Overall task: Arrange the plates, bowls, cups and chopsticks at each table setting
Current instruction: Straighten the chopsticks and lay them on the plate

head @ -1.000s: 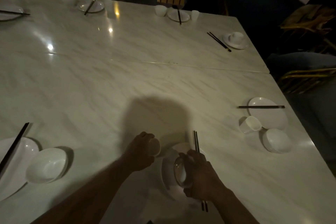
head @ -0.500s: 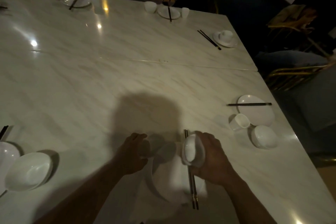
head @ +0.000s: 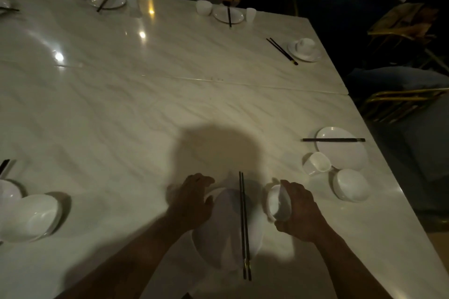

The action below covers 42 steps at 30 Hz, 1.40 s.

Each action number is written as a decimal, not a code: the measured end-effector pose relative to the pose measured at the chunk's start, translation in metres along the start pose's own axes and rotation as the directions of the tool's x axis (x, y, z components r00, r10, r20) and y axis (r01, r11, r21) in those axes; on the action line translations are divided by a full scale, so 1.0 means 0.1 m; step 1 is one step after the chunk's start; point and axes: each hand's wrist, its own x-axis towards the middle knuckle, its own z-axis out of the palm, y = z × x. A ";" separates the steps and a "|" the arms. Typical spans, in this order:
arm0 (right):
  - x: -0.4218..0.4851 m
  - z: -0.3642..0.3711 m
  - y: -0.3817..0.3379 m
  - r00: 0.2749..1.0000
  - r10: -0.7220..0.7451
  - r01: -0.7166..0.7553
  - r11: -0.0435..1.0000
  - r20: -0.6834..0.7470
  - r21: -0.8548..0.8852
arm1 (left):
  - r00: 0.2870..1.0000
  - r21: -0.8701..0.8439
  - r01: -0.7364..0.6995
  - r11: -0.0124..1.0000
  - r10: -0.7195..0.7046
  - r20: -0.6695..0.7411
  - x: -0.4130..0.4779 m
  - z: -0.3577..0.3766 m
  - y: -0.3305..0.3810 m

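Bowl point(head: 279, 204), white and tilted with its opening to the left, is held in the curled fingers of the right hand point(head: 301, 213). It has moved from above the chopsticks point(head: 243, 221) to just right of the plate point(head: 226, 230). The left hand point(head: 192, 201) (blurred) is at the plate's left edge; its grip I cannot tell.

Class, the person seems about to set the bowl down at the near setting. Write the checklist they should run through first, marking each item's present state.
1. Right hand grip on bowl: fingers curled round it, ok.
2. Bowl level: tilted on edge, not ok.
3. Table right of plate: bare, ok.
4. Chopsticks paired across plate: ok.
5. Left hand holding anything: blurred, cannot tell.
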 end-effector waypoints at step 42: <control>-0.27 0.76 -0.51 0.992 -0.048 0.008 0.946 0.115 0.323 | 0.828 -0.133 0.548 0.826 -0.512 0.227 -0.36 0.61 0.52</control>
